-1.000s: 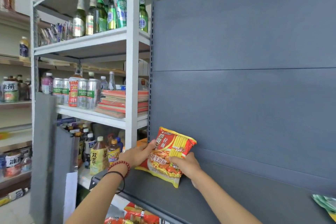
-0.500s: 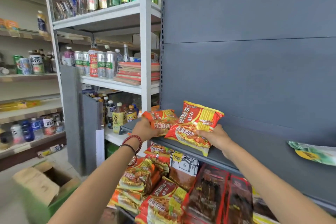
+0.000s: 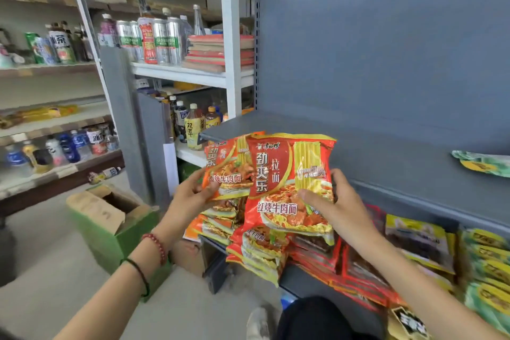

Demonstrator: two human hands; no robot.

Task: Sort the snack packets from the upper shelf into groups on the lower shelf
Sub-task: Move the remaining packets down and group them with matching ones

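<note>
Your left hand (image 3: 193,193) pinches one red noodle packet (image 3: 229,168) and your right hand (image 3: 339,201) grips a second packet (image 3: 287,182), both above the matching pile (image 3: 259,251) on the lower shelf (image 3: 300,280); that pile looks to hang over the edge, so a hard drop could push it off

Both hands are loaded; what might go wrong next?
The stacked red noodle packets apparently overhang the front of the lower grey shelf; adding more may topple them.
The left hand pinches the orange-red noodle packet and the right hand the larger red noodle packet by edges; either may slip.
</note>
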